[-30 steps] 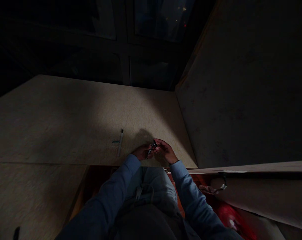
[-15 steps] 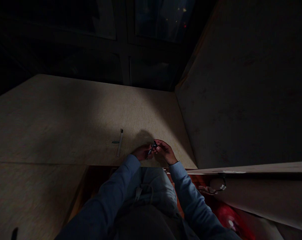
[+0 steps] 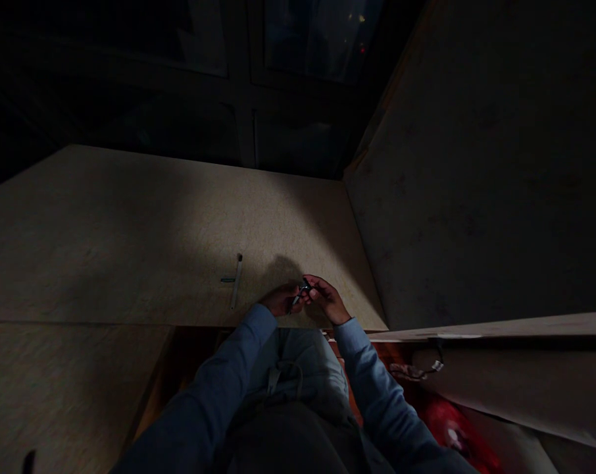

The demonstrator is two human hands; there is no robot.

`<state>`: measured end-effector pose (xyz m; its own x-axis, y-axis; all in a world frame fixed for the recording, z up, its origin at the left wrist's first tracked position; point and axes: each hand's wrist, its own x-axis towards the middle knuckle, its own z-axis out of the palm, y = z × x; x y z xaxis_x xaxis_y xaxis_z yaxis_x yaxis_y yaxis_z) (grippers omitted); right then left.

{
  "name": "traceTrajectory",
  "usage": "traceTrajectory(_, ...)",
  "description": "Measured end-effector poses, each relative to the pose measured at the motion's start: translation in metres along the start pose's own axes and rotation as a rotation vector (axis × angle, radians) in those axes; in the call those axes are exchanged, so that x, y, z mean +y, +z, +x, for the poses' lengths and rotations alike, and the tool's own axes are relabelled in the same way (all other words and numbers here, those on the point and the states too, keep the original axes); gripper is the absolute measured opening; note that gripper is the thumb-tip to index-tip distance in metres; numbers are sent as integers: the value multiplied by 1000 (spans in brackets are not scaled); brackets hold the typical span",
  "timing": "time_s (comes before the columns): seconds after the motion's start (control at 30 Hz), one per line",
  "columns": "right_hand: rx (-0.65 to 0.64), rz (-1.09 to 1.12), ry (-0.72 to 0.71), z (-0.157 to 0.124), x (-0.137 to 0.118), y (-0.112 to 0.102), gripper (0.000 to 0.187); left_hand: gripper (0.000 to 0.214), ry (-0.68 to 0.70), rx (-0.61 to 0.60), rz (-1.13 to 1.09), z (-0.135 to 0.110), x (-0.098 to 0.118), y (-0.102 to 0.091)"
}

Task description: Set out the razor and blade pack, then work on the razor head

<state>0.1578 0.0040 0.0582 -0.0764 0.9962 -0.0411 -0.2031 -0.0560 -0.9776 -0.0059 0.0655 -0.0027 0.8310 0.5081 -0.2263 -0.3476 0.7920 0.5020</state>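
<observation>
I saw left hand (image 3: 279, 301) and right hand (image 3: 330, 302) pinching a small object (image 3: 304, 287), seemingly for steadiness; a stick (image 3: 236, 284) lay at their nine o'clock.

the window (image 3: 322, 39) stands behind the far edge of the ledge (image 3: 189, 217), and the panel (image 3: 475, 164) bounds it on the right. near the ledge's near edge, the left hand (image 3: 279, 301) and right hand (image 3: 331, 303) meet, the small object (image 3: 296, 300) between them. left of both, the stick (image 3: 237, 280) lies on the ledge, running near to far, the short piece (image 3: 226, 280) at its left. a second surface (image 3: 71, 382) adjoins near left; the bag (image 3: 446, 428) sits near right, below the panel.
</observation>
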Motion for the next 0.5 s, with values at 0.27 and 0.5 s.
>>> traceTrajectory(0.27,-18,39,0,-1,5,-2,55,39,18,6,47,-2,0,4)
traceTrajectory(0.5,-12,82,8,-4,11,-3,54,38,6,24,84,-4,3,7)
